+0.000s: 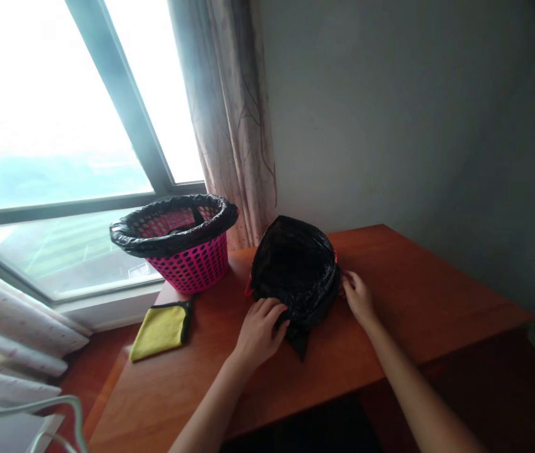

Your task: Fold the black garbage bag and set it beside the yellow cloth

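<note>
A small basket wrapped in a black bin bag (295,267) sits on the wooden table (418,296), with a bit of red rim showing at its sides. My left hand (260,333) grips the bag's loose plastic at the near left side, fingers curled. My right hand (358,297) presses against the right side by the red rim, fingers closed on the plastic there. A pink perforated basket (187,258) lined with a black bag stands at the table's far left corner.
A yellow cloth with black trim (161,328) lies on the table's left edge. A window and a patterned curtain (229,119) stand behind the table, with a grey wall to the right. White curtain folds hang at the lower left.
</note>
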The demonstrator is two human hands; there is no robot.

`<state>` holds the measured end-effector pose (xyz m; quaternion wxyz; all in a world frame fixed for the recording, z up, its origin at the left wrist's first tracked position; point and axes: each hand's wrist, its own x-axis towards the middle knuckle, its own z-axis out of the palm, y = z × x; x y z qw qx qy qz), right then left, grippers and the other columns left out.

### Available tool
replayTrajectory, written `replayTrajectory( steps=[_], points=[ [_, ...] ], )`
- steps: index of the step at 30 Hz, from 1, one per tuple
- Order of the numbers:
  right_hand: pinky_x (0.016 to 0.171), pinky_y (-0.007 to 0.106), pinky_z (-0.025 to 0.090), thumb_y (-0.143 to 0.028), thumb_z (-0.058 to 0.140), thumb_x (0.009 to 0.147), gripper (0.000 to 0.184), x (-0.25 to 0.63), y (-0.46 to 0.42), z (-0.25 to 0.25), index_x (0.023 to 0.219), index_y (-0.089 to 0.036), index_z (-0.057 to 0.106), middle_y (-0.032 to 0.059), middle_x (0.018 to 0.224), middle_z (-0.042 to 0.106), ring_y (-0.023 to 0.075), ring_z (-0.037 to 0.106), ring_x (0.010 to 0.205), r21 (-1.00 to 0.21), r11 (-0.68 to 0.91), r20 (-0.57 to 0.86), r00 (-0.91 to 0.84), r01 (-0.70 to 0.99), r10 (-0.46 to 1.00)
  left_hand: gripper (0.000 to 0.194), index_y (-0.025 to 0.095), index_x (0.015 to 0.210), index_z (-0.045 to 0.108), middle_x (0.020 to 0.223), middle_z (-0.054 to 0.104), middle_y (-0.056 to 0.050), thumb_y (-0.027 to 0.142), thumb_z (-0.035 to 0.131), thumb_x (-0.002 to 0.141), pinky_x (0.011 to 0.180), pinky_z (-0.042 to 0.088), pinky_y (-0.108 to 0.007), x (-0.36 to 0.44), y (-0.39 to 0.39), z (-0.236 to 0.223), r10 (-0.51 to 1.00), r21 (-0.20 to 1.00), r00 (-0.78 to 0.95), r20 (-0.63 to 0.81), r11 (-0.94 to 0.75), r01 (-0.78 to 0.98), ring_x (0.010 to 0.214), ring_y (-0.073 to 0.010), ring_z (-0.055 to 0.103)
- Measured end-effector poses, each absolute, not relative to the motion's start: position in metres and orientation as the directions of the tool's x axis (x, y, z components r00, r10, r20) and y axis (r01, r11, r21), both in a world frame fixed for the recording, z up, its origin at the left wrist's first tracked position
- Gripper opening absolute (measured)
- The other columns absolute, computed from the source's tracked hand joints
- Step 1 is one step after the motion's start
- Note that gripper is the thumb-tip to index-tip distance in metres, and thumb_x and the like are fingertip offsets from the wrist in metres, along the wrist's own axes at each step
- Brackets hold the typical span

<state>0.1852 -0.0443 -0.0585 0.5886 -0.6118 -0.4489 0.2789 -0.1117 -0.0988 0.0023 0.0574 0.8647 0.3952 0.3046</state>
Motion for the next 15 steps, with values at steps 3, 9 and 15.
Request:
replayTrajectory(
  steps=[3,9,15],
  points=[
    [0.055,0.034,0.054,-0.052,0.056,0.08,0.044,0.185,-0.045,-0.059,0.109,-0.02,0.063,0.0089,0.087,0.073,0.0221,0.066,0.059,-0.971,0.103,0.19,0.434,0.216,0.881,0.025,0.025,0.115,0.063,0.114,0.066,-0.009,0.025,0.057,0.091,0.091,0.05,-0.044,-0.109,-0.1,-0.001,0.714,0.311,0.539,0.447,-0.689,0.655,0.105,-0.0281,0.06],
    [0.057,0.035,0.055,-0.051,0.056,0.08,0.039,0.185,-0.045,-0.06,0.106,-0.021,0.062,0.009,0.091,0.072,0.0224,0.066,0.061,-0.974,0.105,0.183,0.422,0.203,0.888,0.024,0.024,0.114,0.063,0.111,0.068,-0.007,0.019,0.054,0.092,0.088,0.051,-0.042,-0.111,-0.095,-0.01,0.728,0.302,0.537,0.427,-0.674,0.674,0.102,-0.0265,0.06],
    [0.058,0.035,0.055,-0.053,0.057,0.081,0.04,0.186,-0.043,-0.062,0.106,-0.021,0.062,0.0085,0.089,0.072,0.0223,0.066,0.061,-0.975,0.105,0.178,0.409,0.194,0.895,0.023,0.023,0.112,0.064,0.108,0.069,-0.008,0.018,0.052,0.093,0.088,0.051,-0.042,-0.112,-0.093,-0.013,0.735,0.336,0.525,0.429,-0.669,0.663,0.1,-0.0257,0.06]
  ],
)
